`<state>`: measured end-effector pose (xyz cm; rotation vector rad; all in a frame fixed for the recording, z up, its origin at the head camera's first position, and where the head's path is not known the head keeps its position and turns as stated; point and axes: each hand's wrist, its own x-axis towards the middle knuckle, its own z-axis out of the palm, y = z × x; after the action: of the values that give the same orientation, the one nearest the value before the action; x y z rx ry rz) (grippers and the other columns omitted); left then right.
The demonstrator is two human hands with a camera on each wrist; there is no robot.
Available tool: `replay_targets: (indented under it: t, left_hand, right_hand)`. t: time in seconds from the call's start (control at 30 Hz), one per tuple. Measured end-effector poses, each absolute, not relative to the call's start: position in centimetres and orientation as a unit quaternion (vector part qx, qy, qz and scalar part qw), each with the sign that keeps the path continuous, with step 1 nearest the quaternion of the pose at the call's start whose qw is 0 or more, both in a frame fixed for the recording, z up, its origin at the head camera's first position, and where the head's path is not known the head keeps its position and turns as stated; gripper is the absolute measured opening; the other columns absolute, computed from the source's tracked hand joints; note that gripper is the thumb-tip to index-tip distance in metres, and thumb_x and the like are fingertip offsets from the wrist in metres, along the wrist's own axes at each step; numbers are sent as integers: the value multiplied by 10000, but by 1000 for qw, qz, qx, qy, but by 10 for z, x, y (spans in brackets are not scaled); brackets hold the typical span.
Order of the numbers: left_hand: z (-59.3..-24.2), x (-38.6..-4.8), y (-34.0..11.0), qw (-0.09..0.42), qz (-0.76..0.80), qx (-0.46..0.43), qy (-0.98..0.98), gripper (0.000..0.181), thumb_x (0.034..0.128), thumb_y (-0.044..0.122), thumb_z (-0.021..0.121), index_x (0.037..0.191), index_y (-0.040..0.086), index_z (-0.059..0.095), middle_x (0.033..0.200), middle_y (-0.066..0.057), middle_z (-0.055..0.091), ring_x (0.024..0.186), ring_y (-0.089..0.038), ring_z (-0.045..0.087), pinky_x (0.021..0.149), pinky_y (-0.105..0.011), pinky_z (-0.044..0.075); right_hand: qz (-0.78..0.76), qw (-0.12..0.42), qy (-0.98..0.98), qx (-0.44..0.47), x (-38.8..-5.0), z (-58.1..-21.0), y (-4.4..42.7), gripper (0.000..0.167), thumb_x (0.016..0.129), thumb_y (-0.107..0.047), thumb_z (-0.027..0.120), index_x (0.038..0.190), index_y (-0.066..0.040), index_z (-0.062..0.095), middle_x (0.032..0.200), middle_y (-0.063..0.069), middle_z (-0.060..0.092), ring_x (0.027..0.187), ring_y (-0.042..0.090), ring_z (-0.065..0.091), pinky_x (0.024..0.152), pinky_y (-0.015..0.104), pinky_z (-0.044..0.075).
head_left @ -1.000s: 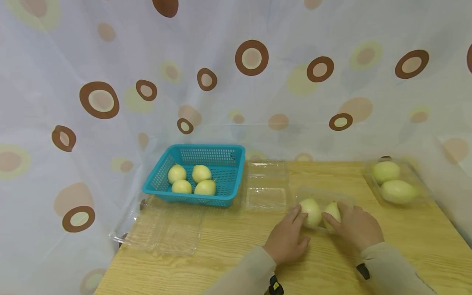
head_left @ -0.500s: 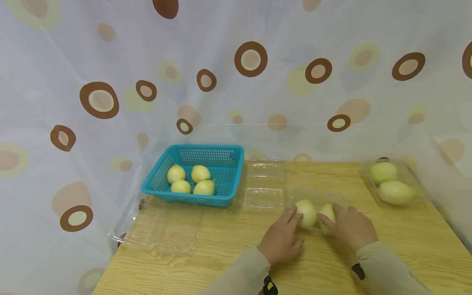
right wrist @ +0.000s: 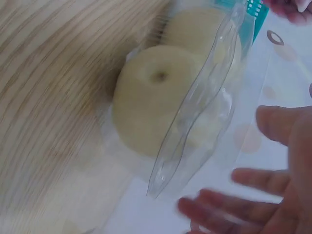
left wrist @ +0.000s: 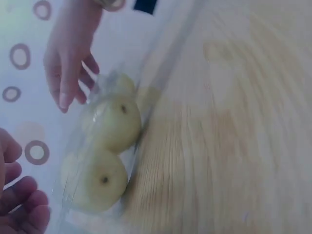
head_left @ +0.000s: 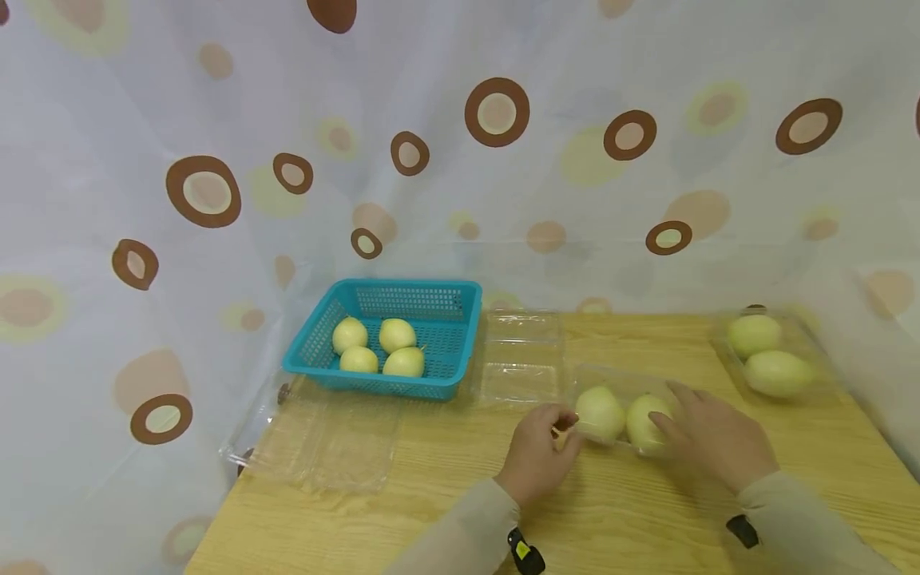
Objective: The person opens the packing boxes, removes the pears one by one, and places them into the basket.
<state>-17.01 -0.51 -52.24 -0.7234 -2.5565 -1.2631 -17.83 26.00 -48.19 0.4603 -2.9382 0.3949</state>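
Note:
Two pale yellow-green pears, the left one and the right one, lie side by side in a clear plastic container. At the container's left end is my left hand, fingers loosely bent, holding nothing that shows; in the left wrist view its fingers stand apart from the pears. My right hand is over the container's right end, fingers spread. The right wrist view has the near pear behind the clear rim, with the right hand a little away from it, relaxed.
A blue basket with several pears stands at the back left. Clear containers lie in front of it and to its right. Another clear container with two pears sits at the right edge of the wooden table.
Both hands have come off the two pears. The left hand has drawn back to the left, its fingers more bent, and the right hand has moved to the right.

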Motion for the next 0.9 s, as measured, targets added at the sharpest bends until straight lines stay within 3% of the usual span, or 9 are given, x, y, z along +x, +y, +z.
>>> replay_targets:
  t: [0.13,0.23,0.33,0.4,0.57,0.9]
  left_hand:
    - [-526,-163,0,-56,-605,-135,-783,82,946,194,621,932,121,655,788,47,635,693,-68,599,622,-220,528]
    - [-534,-159,11,-169,-687,-53,-705,116,937,159,623,918,56,672,768,-22,665,686,-141,645,642,-293,565]
    - [-541,-155,25,-242,-736,-4,-632,155,929,103,616,938,-39,677,802,-99,680,719,-202,671,696,-344,578]
    - [-547,-153,35,-262,-755,12,-600,170,920,91,621,942,-66,682,811,-119,683,724,-209,673,709,-354,578]
    - [-555,-153,61,-275,-787,39,-551,182,910,98,639,942,-70,698,830,-123,693,762,-223,685,742,-365,574]
    - [-557,-158,89,-258,-798,93,-537,141,896,106,667,886,-27,714,805,-110,694,725,-209,673,738,-366,571]
  right_hand:
    - [125,205,-931,276,-183,-483,271,433,836,-312,734,1168,-55,628,1023,141,668,804,281,661,590,419,541]
    - [114,281,-880,365,-190,-486,278,279,878,-352,663,994,-99,662,903,15,648,708,138,622,545,295,512]
    - [116,318,-841,423,-196,-489,283,355,967,-435,499,871,-131,654,811,-58,593,630,53,537,511,206,451]
    - [124,332,-823,444,-198,-493,284,400,992,-452,436,812,-158,640,775,-90,570,596,20,493,489,173,413]
    - [138,346,-795,479,-199,-502,285,355,975,-423,469,717,-219,602,703,-137,535,547,-44,424,448,132,364]
    - [132,301,-801,500,-188,-514,291,376,971,-448,461,664,-262,571,666,-162,484,541,-80,363,427,105,318]
